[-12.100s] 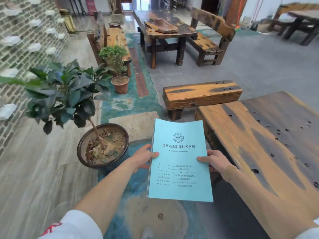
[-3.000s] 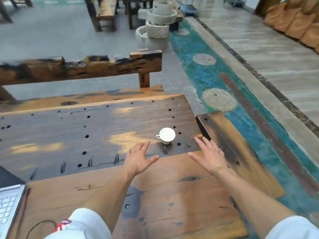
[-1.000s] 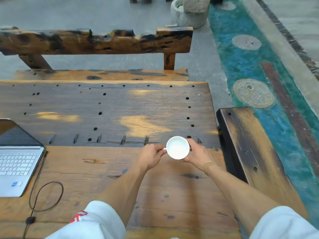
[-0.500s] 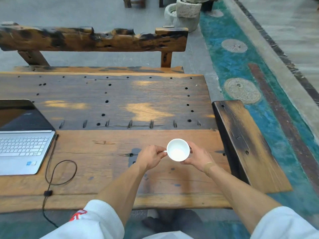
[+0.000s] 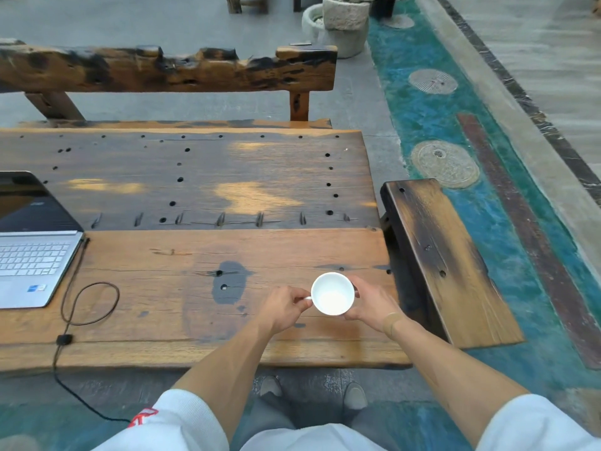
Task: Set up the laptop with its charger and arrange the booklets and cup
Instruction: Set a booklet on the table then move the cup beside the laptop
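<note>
An empty white cup (image 5: 332,293) is held just above the near right part of the wooden table (image 5: 201,255). My left hand (image 5: 283,308) pinches its small handle and my right hand (image 5: 370,304) cups its right side. At the left edge an open silver laptop (image 5: 31,255) sits with a dark screen. Its black charger cable (image 5: 87,304) loops on the table beside it and drops over the front edge to the floor. No booklets are in view.
A low dark wooden bench (image 5: 445,262) stands right of the table, close to my right forearm. A wooden bench with a rough backrest (image 5: 169,71) runs along the far side. Stone pots (image 5: 341,24) stand beyond it. My feet are under the table's front edge.
Both hands have carried the cup from the table's middle toward the near right part. The view has pulled back, showing the table's front edge and my feet.
</note>
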{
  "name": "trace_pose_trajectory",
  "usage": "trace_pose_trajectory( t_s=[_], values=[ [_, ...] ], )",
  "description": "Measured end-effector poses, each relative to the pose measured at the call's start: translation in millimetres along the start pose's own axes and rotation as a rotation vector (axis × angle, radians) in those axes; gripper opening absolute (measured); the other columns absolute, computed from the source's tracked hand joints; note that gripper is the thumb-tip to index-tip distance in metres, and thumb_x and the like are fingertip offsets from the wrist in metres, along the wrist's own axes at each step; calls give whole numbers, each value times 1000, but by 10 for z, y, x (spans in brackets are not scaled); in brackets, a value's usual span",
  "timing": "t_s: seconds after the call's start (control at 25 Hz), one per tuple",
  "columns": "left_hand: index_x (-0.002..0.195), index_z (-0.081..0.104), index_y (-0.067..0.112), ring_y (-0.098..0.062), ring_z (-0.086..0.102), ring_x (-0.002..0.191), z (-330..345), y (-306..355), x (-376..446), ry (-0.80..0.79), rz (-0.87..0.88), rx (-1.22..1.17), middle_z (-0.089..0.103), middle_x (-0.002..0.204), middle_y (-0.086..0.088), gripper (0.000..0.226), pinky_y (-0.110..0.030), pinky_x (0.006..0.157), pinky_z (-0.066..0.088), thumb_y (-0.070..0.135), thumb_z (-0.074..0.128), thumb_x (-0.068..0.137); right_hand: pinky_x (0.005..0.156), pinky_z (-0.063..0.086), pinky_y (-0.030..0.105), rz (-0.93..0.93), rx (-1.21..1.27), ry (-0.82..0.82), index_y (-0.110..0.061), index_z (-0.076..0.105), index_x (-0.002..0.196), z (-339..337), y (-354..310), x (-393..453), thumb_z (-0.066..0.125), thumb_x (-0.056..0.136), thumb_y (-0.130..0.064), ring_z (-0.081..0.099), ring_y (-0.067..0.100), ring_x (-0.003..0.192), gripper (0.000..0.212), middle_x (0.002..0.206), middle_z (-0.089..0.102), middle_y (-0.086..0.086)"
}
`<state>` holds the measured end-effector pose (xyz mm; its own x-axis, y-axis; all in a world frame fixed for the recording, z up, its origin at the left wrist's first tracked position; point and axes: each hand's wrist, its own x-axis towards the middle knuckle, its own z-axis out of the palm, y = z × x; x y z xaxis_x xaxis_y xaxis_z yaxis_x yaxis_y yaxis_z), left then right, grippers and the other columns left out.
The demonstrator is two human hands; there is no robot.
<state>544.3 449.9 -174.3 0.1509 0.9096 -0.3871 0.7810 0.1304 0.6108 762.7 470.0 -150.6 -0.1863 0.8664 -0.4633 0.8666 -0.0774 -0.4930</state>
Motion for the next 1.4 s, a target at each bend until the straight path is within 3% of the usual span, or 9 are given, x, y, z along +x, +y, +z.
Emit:
trace_pose_trajectory(
  t_s=[0.16,0.48,0.72,0.88,1.28,1.4],
  values=[
    [117,71,27,-18,65,104,429,356,-3,-15,-52,-35,74,113,2,28,-32,87,50,37,59,94,87,54,39,-4,-52,-24,-39,42,134,-127,521,-120,83,60,-45,62,23,112,85,122,67,-4],
    [121,68,31,-18,64,110,1110,750,-57,-10,-172,-22,71,118,5,30,-35,91,51,41,56,95,87,54,41,-22,-108,-81,-37,38,138,-129,1281,-269,82,61,-52,63,28,107,90,120,66,6],
    [124,64,34,-22,63,109,1408,853,-91,-2,-240,38,70,120,4,32,-30,77,45,43,52,96,75,51,35,-11,-95,-68,-40,36,137,-3,1555,-368,79,63,-53,63,29,99,87,109,65,7],
    [123,64,32,-25,65,96,1544,846,-83,9,-259,55,73,110,0,29,-30,69,44,38,51,98,72,48,34,20,-102,-93,-44,36,133,95,1648,-355,79,62,-55,63,31,94,84,103,63,9],
    [120,64,32,-23,63,77,1669,778,-19,-13,-278,71,72,88,0,27,-30,62,45,39,50,99,69,48,33,61,-86,-109,-48,32,132,228,1754,-286,80,63,-52,63,32,94,84,107,63,9],
    [119,63,34,-23,64,79,1700,777,2,-5,-275,73,73,90,0,26,-30,61,42,40,49,99,72,49,35,71,-75,-112,-48,32,132,222,1796,-252,80,65,-52,63,32,95,83,109,62,8]
  ],
)
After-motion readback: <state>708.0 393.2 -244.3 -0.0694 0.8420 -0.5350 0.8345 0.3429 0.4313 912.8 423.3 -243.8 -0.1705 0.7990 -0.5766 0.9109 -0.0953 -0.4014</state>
